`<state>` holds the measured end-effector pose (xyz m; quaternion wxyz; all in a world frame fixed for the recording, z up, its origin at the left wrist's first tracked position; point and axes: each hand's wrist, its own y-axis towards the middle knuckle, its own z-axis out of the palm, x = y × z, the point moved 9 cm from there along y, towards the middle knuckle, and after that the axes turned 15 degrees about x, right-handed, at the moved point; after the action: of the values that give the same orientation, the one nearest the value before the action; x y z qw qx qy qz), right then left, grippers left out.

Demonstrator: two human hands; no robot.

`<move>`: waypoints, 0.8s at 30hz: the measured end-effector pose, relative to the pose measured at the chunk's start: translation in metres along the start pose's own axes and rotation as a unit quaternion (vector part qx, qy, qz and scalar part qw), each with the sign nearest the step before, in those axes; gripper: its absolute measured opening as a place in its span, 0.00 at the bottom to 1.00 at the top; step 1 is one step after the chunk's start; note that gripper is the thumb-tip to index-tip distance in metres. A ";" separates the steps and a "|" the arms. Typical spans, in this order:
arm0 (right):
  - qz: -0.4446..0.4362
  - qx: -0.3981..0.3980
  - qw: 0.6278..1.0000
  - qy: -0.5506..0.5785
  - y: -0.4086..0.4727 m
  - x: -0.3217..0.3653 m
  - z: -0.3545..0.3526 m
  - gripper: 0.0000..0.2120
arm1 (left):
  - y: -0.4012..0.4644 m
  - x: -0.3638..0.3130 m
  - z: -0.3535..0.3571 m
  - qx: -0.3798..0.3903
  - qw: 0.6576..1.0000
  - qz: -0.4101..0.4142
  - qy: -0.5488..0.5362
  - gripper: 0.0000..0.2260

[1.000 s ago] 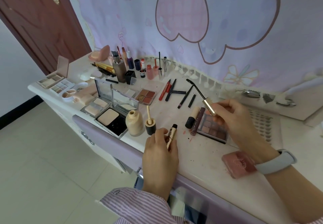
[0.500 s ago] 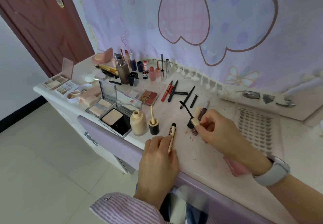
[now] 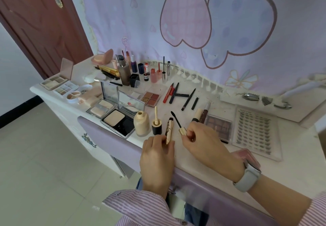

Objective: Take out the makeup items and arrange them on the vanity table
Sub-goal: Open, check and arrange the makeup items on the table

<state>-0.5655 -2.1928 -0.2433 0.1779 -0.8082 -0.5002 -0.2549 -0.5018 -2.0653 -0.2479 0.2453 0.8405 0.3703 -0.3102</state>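
Now the right hand (image 3: 199,137) has brought the mascara wand (image 3: 177,122) down from over the brown palette (image 3: 218,127) to just beside the tube (image 3: 169,130), which the left hand (image 3: 157,157) pinches on the worktop (image 3: 208,157). Maybe it goes back in soon. Both long sticks point up and away, the wand's brush leaning left.

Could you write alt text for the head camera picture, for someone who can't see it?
A person's left hand holds a mascara tube on a white vanity table while the right hand pinches the gold cap of its wand, brush pointing away. Palettes, pencils and bottles lie spread around them.
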 end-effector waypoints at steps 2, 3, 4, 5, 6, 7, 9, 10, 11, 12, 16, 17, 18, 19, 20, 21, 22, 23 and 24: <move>-0.007 -0.008 1.000 -0.017 0.000 0.002 0.001 0.09 | 0.001 0.002 0.000 0.003 1.000 -0.001 -0.002 0.09; -0.009 -0.011 1.000 -0.024 0.000 0.003 0.001 0.09 | 0.001 0.002 -0.001 0.004 1.000 0.001 -0.002 0.09; -0.010 -0.013 0.999 -0.028 -0.001 0.003 0.002 0.09 | 0.002 0.003 -0.001 0.004 1.000 0.001 -0.004 0.10; -0.012 -0.013 0.999 -0.033 -0.001 0.003 0.002 0.09 | 0.002 0.004 -0.001 0.005 1.000 -0.002 -0.007 0.10; -0.016 -0.014 0.999 -0.039 -0.001 0.004 0.003 0.09 | 0.003 0.005 -0.001 0.006 1.000 -0.006 -0.011 0.11; -0.022 -0.015 0.999 -0.047 -0.001 0.006 0.003 0.09 | 0.004 0.005 -0.001 0.004 1.000 -0.007 -0.013 0.11; -0.031 -0.014 0.997 -0.064 -0.001 0.009 0.004 0.09 | 0.005 0.005 -0.001 -0.003 1.000 -0.005 -0.012 0.11; -0.032 -0.014 0.997 -0.067 -0.001 0.009 0.004 0.09 | 0.005 0.005 -0.002 -0.007 1.000 -0.004 -0.011 0.11; -0.031 -0.013 0.997 -0.065 -0.001 0.009 0.004 0.09 | 0.005 0.005 -0.002 -0.011 1.000 -0.003 -0.010 0.11; -0.031 -0.012 0.997 -0.063 0.000 0.008 0.004 0.09 | 0.005 0.005 -0.003 -0.013 1.000 -0.002 -0.010 0.10; -0.031 -0.013 0.997 -0.071 0.002 0.008 0.004 0.09 | 0.006 0.006 -0.003 -0.020 1.000 -0.008 -0.007 0.11; -0.031 -0.015 0.997 -0.076 0.002 0.008 0.004 0.09 | 0.006 0.006 -0.003 -0.022 1.000 -0.008 -0.007 0.11; -0.031 -0.016 0.996 -0.081 0.002 0.008 0.004 0.08 | 0.006 0.005 -0.003 -0.022 1.000 -0.006 -0.007 0.10; -0.030 -0.018 0.996 -0.086 0.002 0.007 0.004 0.08 | 0.006 0.005 -0.003 -0.023 1.000 -0.003 -0.006 0.10; -0.028 -0.020 0.995 -0.092 0.002 0.007 0.004 0.08 | 0.006 0.004 -0.002 -0.023 1.000 0.000 -0.004 0.10; -0.027 -0.022 0.995 -0.097 0.002 0.006 0.004 0.08 | 0.006 0.004 -0.002 -0.024 1.000 0.002 0.000 0.10; -0.025 -0.024 0.994 -0.100 0.003 0.006 0.003 0.08 | 0.006 0.004 -0.002 -0.025 1.000 0.003 0.004 0.10; -0.023 -0.024 0.994 -0.103 0.003 0.005 0.003 0.07 | 0.006 0.005 -0.002 -0.025 1.000 0.002 0.005 0.11; -0.020 -0.024 0.994 -0.105 0.003 0.004 0.003 0.07 | 0.007 0.006 -0.002 -0.026 1.000 0.001 0.004 0.11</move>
<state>-0.5604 -2.1895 -0.2434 0.0996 -0.8243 -0.5262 -0.1837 -0.4929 -2.0653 -0.2493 0.2656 0.8354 0.3786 -0.2970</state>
